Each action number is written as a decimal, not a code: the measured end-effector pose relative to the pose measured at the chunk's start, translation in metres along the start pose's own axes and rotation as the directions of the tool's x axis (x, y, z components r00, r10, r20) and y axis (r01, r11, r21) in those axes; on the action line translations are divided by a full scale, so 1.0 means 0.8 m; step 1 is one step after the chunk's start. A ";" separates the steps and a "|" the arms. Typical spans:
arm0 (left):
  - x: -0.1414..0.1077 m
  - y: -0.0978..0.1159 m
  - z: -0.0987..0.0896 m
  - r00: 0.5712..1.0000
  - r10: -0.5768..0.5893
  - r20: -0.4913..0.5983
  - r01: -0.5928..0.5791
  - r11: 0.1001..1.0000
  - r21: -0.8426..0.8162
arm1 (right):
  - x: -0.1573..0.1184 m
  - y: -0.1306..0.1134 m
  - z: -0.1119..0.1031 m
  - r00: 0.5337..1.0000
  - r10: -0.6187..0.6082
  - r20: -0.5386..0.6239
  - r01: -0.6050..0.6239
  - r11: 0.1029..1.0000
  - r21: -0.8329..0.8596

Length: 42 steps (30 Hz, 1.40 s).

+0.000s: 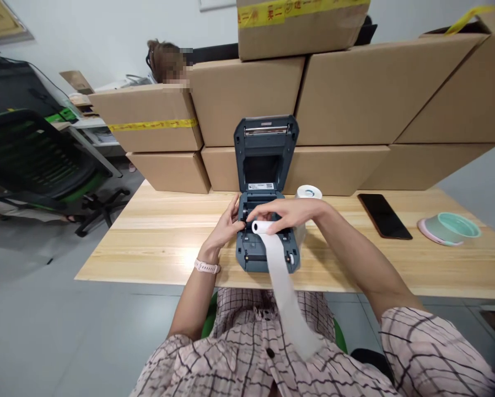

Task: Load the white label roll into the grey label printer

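A dark grey label printer [253, 251] stands on the wooden table with its lid [266, 157] raised. My right hand [289, 212] is closed on a small white paper roll [264, 227] over the printer's bay, thumb on the near side and fingers reaching across the far side. From that roll a loose paper strip [283, 286] hangs over the table's front edge onto my lap. My left hand [226, 225] grips the printer's left wall, its thumb bent over the edge by the bay and its fingers along the outside. Part of the bay is hidden under my right hand.
Behind the printer, cardboard boxes [346, 99] are stacked along the table [160, 237]. A white roll [309, 192] stands behind my right wrist. Farther right lie a phone [385, 216] and a green bowl [454, 229]. A person's head [165, 60] shows behind the boxes; an office chair [36, 160] stands left.
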<state>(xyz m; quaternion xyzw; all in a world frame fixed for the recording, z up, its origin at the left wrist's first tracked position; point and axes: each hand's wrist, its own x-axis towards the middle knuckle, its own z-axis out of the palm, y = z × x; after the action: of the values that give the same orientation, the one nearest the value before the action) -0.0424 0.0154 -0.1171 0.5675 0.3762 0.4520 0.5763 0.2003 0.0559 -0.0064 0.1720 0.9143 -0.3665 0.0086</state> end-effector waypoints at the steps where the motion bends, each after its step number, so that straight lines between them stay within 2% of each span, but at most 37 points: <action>1: 0.000 0.000 0.001 1.000 0.003 -0.001 -0.003 1.000 0.004 | -0.023 0.001 0.000 0.994 -0.069 -0.085 0.078 0.992 0.103; 2: -0.001 0.000 0.003 1.000 0.007 -0.003 -0.007 1.000 0.011 | -0.049 0.004 0.002 0.977 -0.106 -0.187 0.140 0.974 0.178; 4: -0.002 0.002 0.006 1.000 0.027 -0.013 -0.027 0.999 0.033 | -0.105 0.014 0.011 0.928 -0.089 -0.361 0.188 0.949 0.251; 5: -0.002 0.003 0.008 0.999 0.040 -0.023 -0.039 0.998 0.048 | -0.132 0.022 0.019 0.899 -0.034 -0.438 0.171 0.945 0.279; 7: -0.002 0.005 0.012 0.997 0.058 -0.050 -0.054 0.995 0.079 | -0.171 0.044 0.038 0.815 0.179 -0.551 0.039 0.932 0.361; 9: -0.002 0.008 0.016 0.995 0.066 -0.077 -0.057 0.992 0.108 | -0.190 0.070 0.060 0.698 0.407 -0.589 -0.110 0.874 0.473; 11: -0.001 0.009 0.019 0.994 0.065 -0.092 -0.053 0.991 0.123 | -0.192 0.094 0.080 0.599 0.558 -0.574 -0.186 0.795 0.578; 13: -0.001 0.010 0.021 0.993 0.059 -0.101 -0.047 0.992 0.119 | -0.189 0.110 0.095 0.556 0.632 -0.540 -0.199 0.732 0.652; 15: -0.002 0.011 0.021 0.993 0.052 -0.104 -0.041 0.993 0.109 | -0.190 0.119 0.100 0.580 0.645 -0.498 -0.206 0.707 0.677; 17: -0.002 0.011 0.020 0.993 0.055 -0.102 -0.045 0.994 0.096 | -0.196 0.123 0.093 0.614 0.622 -0.485 -0.194 0.715 0.671; 20: -0.002 0.011 0.016 0.997 0.042 -0.071 -0.038 0.997 0.061 | -0.196 0.129 0.064 0.600 0.567 -0.563 -0.150 0.772 0.618; 21: -0.002 0.011 0.014 0.997 0.032 -0.064 -0.029 0.998 0.049 | -0.190 0.131 0.053 0.599 0.552 -0.580 -0.151 0.790 0.595; 24: -0.002 0.011 0.011 0.998 0.001 -0.071 0.002 0.999 0.039 | -0.152 0.139 0.024 0.648 0.527 -0.551 -0.207 0.817 0.538; 26: -0.003 0.011 0.010 0.996 -0.013 -0.084 0.017 0.999 0.043 | -0.123 0.144 0.014 0.667 0.525 -0.529 -0.233 0.821 0.521; 28: -0.003 0.011 0.009 0.996 -0.023 -0.087 0.028 0.998 0.051 | -0.104 0.148 0.011 0.649 0.529 -0.547 -0.237 0.824 0.515; 31: -0.002 0.010 0.007 0.997 -0.027 -0.078 0.032 0.998 0.057 | -0.103 0.143 0.013 0.599 0.524 -0.606 -0.205 0.831 0.517; 33: -0.001 0.008 0.007 0.997 -0.028 -0.075 0.033 0.998 0.053 | -0.114 0.129 0.012 0.565 0.505 -0.653 -0.151 0.841 0.520; 35: -0.001 0.007 0.007 0.996 -0.034 -0.083 0.039 0.998 0.053 | -0.122 0.104 0.006 0.563 0.443 -0.698 -0.047 0.860 0.508; 37: 0.000 0.006 0.009 0.995 -0.040 -0.095 0.046 0.997 0.054 | -0.116 0.071 -0.002 0.620 0.319 -0.717 0.083 0.882 0.464; 39: -0.001 0.006 0.010 0.994 -0.044 -0.100 0.049 0.998 0.049 | -0.091 0.035 -0.010 0.719 0.182 -0.671 0.126 0.915 0.383; 40: -0.001 0.006 0.010 0.994 -0.046 -0.099 0.050 0.998 0.043 | -0.074 0.019 -0.012 0.773 0.139 -0.619 0.088 0.943 0.322; 42: -0.002 0.007 0.009 0.995 -0.050 -0.083 0.052 0.998 0.031 | -0.036 -0.007 -0.011 0.865 0.142 -0.482 -0.075 0.985 0.155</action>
<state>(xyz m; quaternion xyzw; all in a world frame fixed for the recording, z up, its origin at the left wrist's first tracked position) -0.0362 0.0114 -0.1112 0.5481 0.4213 0.4538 0.5623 0.2263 0.0495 0.0079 0.3109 0.8493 -0.3690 -0.2143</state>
